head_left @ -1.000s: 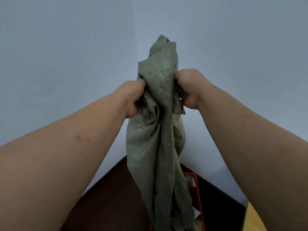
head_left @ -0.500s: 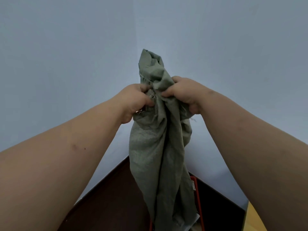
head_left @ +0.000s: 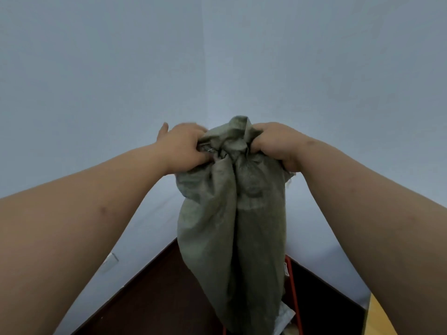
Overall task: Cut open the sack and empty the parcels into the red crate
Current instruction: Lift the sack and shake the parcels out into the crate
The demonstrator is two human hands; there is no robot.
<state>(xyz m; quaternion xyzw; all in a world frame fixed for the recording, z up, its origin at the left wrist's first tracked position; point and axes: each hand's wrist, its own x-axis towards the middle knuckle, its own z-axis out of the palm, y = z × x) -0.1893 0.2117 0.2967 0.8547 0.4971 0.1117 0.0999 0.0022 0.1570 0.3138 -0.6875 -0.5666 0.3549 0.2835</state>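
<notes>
While both bare arms reach forward from the bottom corners of the view, the two hands grip the bunched top of a grey-green woven sack [head_left: 232,228] held up in the air. The left hand [head_left: 182,147] is closed on the gathered cloth at the sack's upper left, though one finger sticks out straight above the fist, away from the fabric. The right hand [head_left: 274,143] is clenched tight on the cloth at the sack's upper right, knuckles up. A short crumpled peak of fabric pokes up between the two fists.

Below the hands the sack hangs straight down in long soft folds, looking limp rather than bulging. Just right of its lower part a thin red edge of the crate [head_left: 294,293] shows, running down to the bottom of the view; the sack's bottom end hangs in front of the crate and hides most of it. A pale, crinkled parcel [head_left: 285,319] peeks out beside the sack's lower right, on the crate's side of it.

Behind the sack, pale blue walls [head_left: 121,68] meet in a corner, with dark brown floor [head_left: 157,298] beneath. A sliver of yellow surface [head_left: 379,317] sits far right of the sack.
</notes>
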